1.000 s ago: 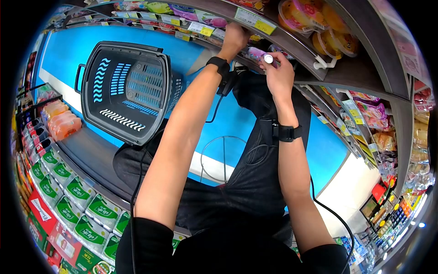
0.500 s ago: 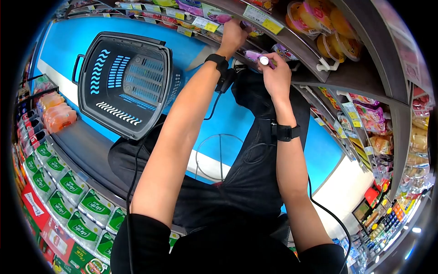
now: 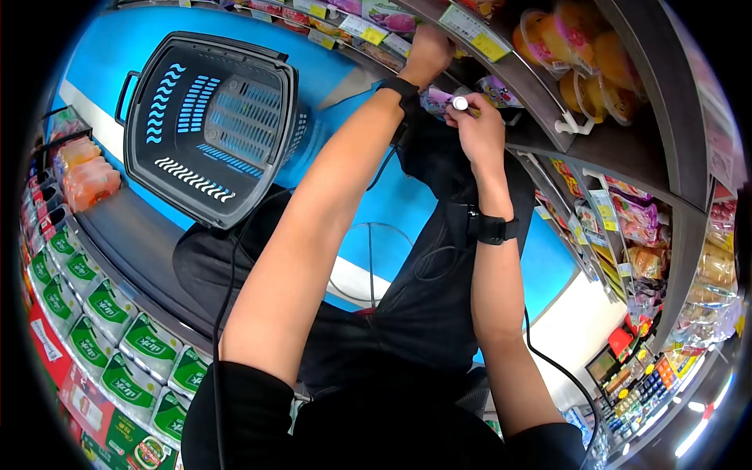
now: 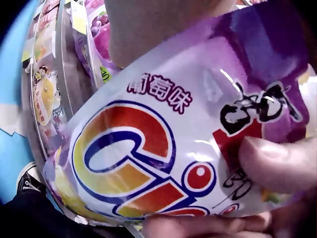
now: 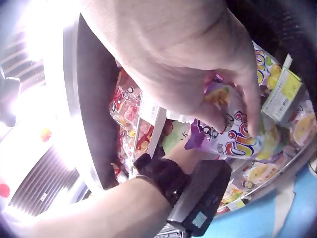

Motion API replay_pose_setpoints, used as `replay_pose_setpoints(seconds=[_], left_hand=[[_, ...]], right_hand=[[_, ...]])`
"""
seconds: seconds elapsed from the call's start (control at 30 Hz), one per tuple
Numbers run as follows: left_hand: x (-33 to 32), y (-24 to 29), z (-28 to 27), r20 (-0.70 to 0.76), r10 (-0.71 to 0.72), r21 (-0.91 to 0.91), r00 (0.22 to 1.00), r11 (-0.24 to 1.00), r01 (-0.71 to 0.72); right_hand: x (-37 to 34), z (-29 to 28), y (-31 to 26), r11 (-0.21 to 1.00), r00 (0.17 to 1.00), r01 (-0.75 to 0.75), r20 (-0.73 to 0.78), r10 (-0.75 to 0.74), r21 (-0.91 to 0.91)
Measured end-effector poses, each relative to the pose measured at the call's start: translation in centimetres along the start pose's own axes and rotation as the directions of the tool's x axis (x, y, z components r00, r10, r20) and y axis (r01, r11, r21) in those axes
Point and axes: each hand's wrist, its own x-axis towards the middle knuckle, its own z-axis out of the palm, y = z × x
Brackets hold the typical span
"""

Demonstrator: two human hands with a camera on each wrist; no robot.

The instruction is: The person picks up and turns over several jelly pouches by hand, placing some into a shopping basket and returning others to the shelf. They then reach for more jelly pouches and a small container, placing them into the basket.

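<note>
In the head view, the right hand (image 3: 481, 135) pinches a purple and white pouch (image 3: 435, 102) with a white cap (image 3: 460, 103). Thumb and fingers of the right hand (image 5: 230, 111) grip the pouch (image 5: 237, 141) in the right wrist view. Close up in the left wrist view, the pouch (image 4: 148, 134) shows large red and yellow letters and Chinese print. Behind it, the left hand (image 4: 168, 25) is partly covered. The left hand (image 3: 430, 55) reaches to the shelf of packaged snacks beyond the pouch, its fingertips out of sight.
A black basket (image 3: 270, 184) with a side handle stands on the blue floor at the left. Shelves with price tags (image 3: 475, 31) run along the top and right. Stacked green and white packs (image 3: 147, 345) fill the lower left. Cables hang by both arms.
The head view has shifted, so the basket lies further left and higher. The left hand appears further right, still at the shelf. The right hand keeps its hold on the pouch.
</note>
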Motion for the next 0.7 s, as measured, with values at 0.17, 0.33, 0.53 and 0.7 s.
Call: replay_pose_setpoints(seconds=[0.17, 0.33, 0.53, 0.7], left_hand=[[-0.4, 1.2, -3.1, 0.188, -0.232, -0.116, 0.954, 0.960, 0.256], [-1.6, 1.5, -4.7, 0.282, -0.342, -0.300, 0.896, 0.856, 0.421], [-3.2, 0.1, -5.4, 0.331, -0.585, -0.503, 0.740, 0.555, 0.663], [-3.5, 0.5, -6.5, 0.325, -0.405, -0.491, 0.855, 0.700, 0.519]], right_hand=[[0.3, -0.4, -0.1, 1.000, 0.997, 0.022, -0.069, -0.023, -0.013], [0.2, -0.3, -0.4, 0.937, 0.929, 0.343, -0.175, -0.326, 0.074], [0.9, 0.5, -0.5, 0.896, 0.871, 0.444, -0.232, -0.432, -0.003], [2.5, 2.2, 0.0, 0.898, 0.874, 0.419, -0.207, -0.439, -0.134]])
